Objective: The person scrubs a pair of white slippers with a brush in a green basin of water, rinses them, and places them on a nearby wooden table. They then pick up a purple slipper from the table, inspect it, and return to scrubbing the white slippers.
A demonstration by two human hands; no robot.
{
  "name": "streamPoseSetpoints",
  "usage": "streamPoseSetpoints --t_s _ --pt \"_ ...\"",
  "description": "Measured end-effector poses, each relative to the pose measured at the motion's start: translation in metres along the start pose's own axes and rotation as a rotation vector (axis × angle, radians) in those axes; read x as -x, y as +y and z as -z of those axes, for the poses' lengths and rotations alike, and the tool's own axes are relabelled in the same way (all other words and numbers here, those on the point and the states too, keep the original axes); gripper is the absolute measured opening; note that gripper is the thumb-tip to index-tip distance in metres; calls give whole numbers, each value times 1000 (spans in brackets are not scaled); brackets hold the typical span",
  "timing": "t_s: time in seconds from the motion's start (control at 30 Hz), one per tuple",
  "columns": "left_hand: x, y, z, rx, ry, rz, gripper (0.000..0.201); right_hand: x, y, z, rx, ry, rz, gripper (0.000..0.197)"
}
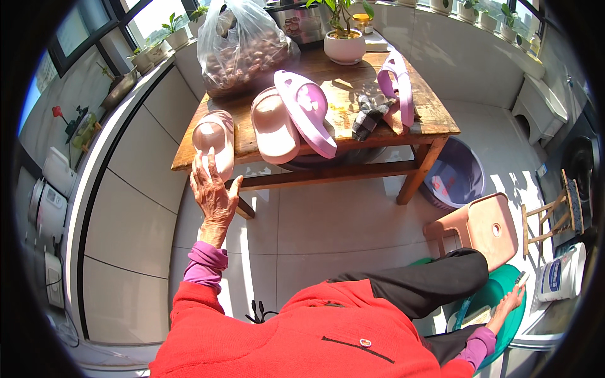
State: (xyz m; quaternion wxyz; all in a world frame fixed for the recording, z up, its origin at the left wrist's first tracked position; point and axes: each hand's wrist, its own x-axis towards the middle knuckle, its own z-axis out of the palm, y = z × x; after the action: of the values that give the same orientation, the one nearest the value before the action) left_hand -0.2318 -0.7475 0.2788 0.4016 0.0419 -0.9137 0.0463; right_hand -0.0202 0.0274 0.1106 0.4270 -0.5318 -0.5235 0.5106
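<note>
My left hand (213,192) reaches to the table's left front corner, fingers stretched and thumb apart. Its fingertips touch a pale pink clog (222,132) at the table edge. Another pale pink clog (275,129) stands to the right, with a lilac clog (307,110) leaning over it. A second lilac clog (406,94) stands on its side at the table's right, beside a black-and-grey checked cloth item (368,118). At the lower right, my right hand (506,307) is closed round a small brush (521,279) over a green basin (507,337).
The wooden table (340,126) also bears a clear plastic bag (249,53) of brown round things and a white potted plant (345,47). A purple tub (455,176), a pink stool (482,230), a small wooden stool (554,211) and a white jug (561,274) stand at the right.
</note>
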Motion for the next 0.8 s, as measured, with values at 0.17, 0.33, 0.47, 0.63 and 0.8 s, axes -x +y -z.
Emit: streamPoseSetpoints --t_s 0.17,0.33,0.47,0.63,0.8 --pt "-3 -7 -9 8 108 40 37 -5 4 2 -8 -9 7 44" --pt "-17 -37 -15 184 237 494 39 -8 7 2 3 1 0 45" --pt "-19 -72 -19 465 243 767 44 -9 7 0 9 -9 6 45" --pt "-7 -89 -31 469 351 740 47 -10 7 0 18 4 -3 45" --pt "-10 -89 -33 279 245 790 47 -10 8 0 5 6 -2 44"
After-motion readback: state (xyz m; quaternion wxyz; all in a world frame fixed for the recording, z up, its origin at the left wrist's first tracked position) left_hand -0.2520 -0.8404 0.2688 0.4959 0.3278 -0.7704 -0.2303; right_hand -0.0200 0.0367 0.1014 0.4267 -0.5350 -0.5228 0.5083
